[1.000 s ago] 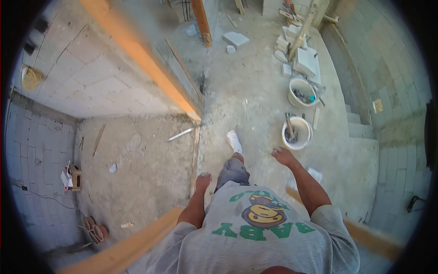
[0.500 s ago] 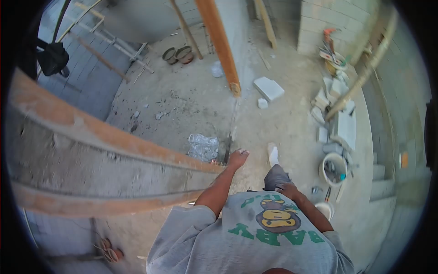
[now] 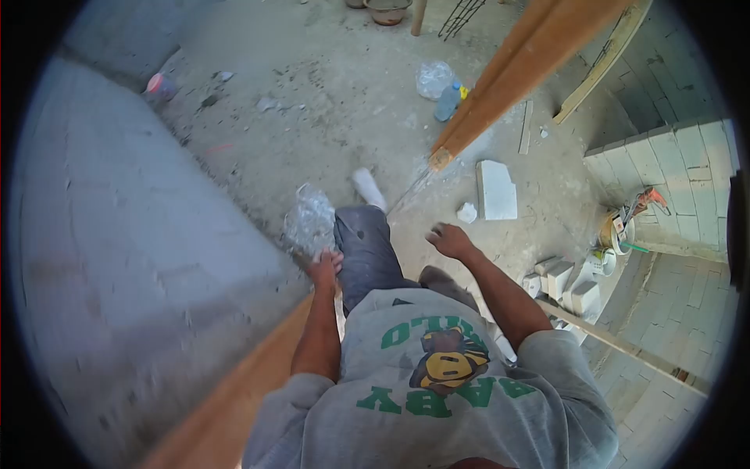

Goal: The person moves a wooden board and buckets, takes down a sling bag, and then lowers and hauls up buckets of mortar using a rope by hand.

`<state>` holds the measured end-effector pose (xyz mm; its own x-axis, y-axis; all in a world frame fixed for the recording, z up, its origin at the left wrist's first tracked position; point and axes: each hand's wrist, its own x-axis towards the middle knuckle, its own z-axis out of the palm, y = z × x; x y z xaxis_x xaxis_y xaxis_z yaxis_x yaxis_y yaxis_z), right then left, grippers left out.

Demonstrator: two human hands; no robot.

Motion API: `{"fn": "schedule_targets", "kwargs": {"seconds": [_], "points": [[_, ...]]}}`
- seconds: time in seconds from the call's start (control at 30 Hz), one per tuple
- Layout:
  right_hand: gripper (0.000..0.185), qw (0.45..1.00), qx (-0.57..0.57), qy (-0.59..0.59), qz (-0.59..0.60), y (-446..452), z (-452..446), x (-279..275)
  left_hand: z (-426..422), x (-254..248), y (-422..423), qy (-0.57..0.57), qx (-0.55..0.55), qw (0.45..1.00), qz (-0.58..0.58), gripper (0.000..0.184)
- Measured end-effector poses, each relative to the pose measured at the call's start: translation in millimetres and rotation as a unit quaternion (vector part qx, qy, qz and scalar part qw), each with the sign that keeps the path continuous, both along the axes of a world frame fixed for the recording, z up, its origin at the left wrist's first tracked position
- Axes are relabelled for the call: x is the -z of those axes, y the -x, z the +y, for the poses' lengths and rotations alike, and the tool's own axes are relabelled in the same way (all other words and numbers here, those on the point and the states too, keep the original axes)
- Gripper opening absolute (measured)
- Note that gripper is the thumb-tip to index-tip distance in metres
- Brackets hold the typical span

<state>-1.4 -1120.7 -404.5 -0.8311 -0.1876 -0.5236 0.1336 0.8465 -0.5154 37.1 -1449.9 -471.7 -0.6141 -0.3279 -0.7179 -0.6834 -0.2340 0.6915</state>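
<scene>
My left hand [image 3: 324, 266] hangs beside my left thigh with its fingers apart and nothing in it. A crumpled clear plastic bag [image 3: 309, 219] lies on the floor just ahead of that hand. Out in front of my body is my right hand [image 3: 450, 239], its fingers loosely curled in and no object showing in them. The nearest things to it are a small white block piece [image 3: 466, 213] and a larger white block [image 3: 497, 190], both lying on the floor. My grey trouser leg [image 3: 367, 246] is stretched forward, ending in a whitish shoe [image 3: 368, 188].
An orange-brown timber post [image 3: 516, 82] slants across ahead. Beside its far side are a blue-tinted bottle [image 3: 448, 102] and another clear bag [image 3: 433, 79]. A grey wall [image 3: 156, 258] rises on my left. Stacked blocks [image 3: 558, 277], a bucket [image 3: 621, 238] and a long pole [image 3: 625, 345] are to the right.
I have stepped forward past the timber-edged wall, and my view has turned left. My left hand has come back beside my thigh; my right hand has swung forward from my hip.
</scene>
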Motion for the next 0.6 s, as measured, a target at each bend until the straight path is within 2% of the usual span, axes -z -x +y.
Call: {"fn": "schedule_targets", "kwargs": {"seconds": [0.03, 0.1, 0.13, 0.17, 0.2, 0.23, 0.27, 0.3, 0.33, 0.37, 0.47, 0.53, 0.6], "points": [[0.045, 0.999, 0.047, 0.022, 0.004, 39.6, -8.2, 9.5, -4.0, 31.8, 13.2, 0.028, 0.041, 0.998, -0.044, 0.028], [0.046, 0.991, 0.125, 0.043, 0.006, 113.4, -15.4, 35.9, 5.9, 49.3, 55.4, 0.083, 0.138, 0.982, -0.096, 0.026], [0.047, 0.987, 0.153, 0.043, 0.0, 144.2, -19.0, 51.6, -1.0, 88.0, 60.7, 0.345, 0.225, 0.91, -0.044, 0.025], [0.048, 0.983, 0.181, 0.043, 0.006, 189.9, -18.3, 64.3, -12.5, 116.2, 96.7, 0.455, 0.31, 0.835, 0.018, 0.024], [0.058, 0.971, 0.232, 0.045, -0.036, 231.0, -14.6, 61.2, -23.3, 142.3, 133.5, 0.576, 0.365, 0.728, 0.073, 0.024], [0.06, 0.958, 0.285, 0.023, -0.036, 260.1, -8.2, 76.2, -51.0, 146.5, 157.6, 0.562, 0.445, 0.69, 0.098, 0.024], [0.063, 0.941, 0.336, 0.001, -0.042, 285.3, 0.1, 98.6, -67.6, 125.7, 193.7, 0.398, 0.423, 0.814, 0.013, 0.025], [0.065, 0.921, 0.388, -0.018, -0.031, 323.1, 14.4, 118.9, -73.7, 99.6, 262.0, 0.225, 0.372, 0.898, -0.066, 0.026], [0.068, 0.914, 0.4, -0.06, -0.012, 357.3, 28.9, 132.9, -81.8, 93.8, 320.0, 0.203, 0.231, 0.944, -0.116, 0.03], [0.071, 0.904, 0.415, -0.101, -0.003, 378.2, 40.2, 146.1, -86.7, 66.1, 379.4, 0.282, 0.332, 0.898, -0.062, 0.032], [0.073, 0.854, 0.506, -0.12, -0.015, 442.3, 85.1, 155.6, -72.6, 33.7, 535.2, 0.363, 0.403, 0.839, 0.046, 0.029], [0.074, 0.826, 0.542, -0.151, -0.008, 477.0, 111.8, 164.1, -50.1, 53.9, 606.4, 0.47, 0.477, 0.738, 0.082, 0.031], [0.074, 0.812, 0.56, -0.162, -0.015, 500.4, 132.7, 173.5, -18.4, 100.2, 648.0, 0.436, 0.514, 0.722, 0.155, 0.034]]}}
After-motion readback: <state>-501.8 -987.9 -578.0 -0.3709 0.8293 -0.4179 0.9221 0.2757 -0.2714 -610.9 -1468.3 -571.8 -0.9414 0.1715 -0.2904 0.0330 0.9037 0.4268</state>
